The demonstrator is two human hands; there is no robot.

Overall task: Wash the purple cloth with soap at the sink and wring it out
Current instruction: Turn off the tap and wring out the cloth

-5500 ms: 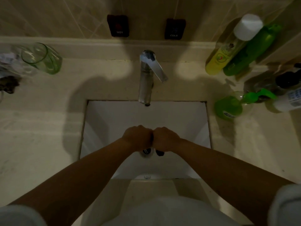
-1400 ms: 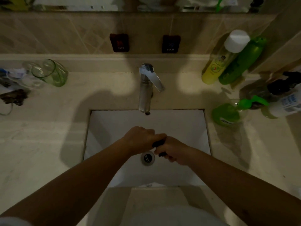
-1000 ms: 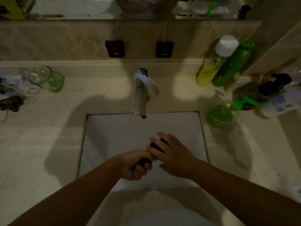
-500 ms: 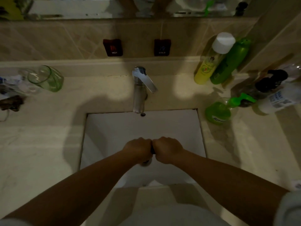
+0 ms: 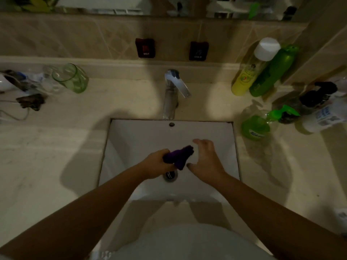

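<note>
A home bathroom, dimly lit. Square white sink [image 5: 216, 132] set into a beige marble-look counter [image 5: 56, 147], with a chrome single-lever faucet [image 5: 171, 94] rising just behind the sink. On the tiled wall behind the faucet, two small dark plaques marked HOT [image 5: 145, 48] and COLD [image 5: 198, 51], and the lower edge of a mirror [image 5: 112, 5] above them. Right of the sink, a cluster of toiletries: yellow bottle [image 5: 249, 72], green bottle [image 5: 272, 72], green pump soap dispenser [image 5: 257, 125]. Left of the faucet, a green glass tumbler [image 5: 72, 78] among small clutter.
</note>
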